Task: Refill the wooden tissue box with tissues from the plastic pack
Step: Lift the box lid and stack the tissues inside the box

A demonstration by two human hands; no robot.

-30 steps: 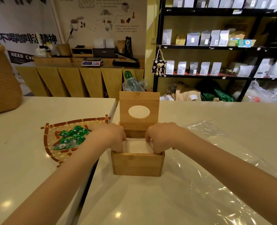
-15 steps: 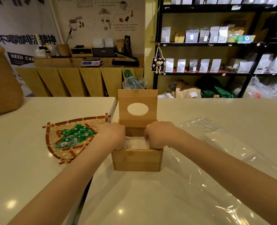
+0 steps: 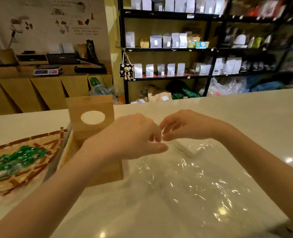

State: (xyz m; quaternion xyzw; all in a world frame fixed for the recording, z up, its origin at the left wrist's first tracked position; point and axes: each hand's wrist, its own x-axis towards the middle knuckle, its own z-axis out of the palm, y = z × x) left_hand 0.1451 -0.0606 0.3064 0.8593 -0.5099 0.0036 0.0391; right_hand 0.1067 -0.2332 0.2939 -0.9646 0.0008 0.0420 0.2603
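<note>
At nine o'clock a woven tray [image 3: 39, 146] holds green-wrapped candies [image 3: 17, 160] on the pale counter [image 3: 245, 121]. Just beside it stands the wooden tissue box [image 3: 106, 170], its lid [image 3: 90, 115] tipped upright with the oval slot showing. The left hand [image 3: 133, 138] hangs past the box's right side, fingers curled, thumb out. Its fingertips meet those of the right hand [image 3: 185, 127] at twelve o'clock, both seemingly pinching the near edge of the clear plastic pack [image 3: 194, 182], which sprawls crinkled toward four o'clock; motion blur hides the exact grip.
</note>
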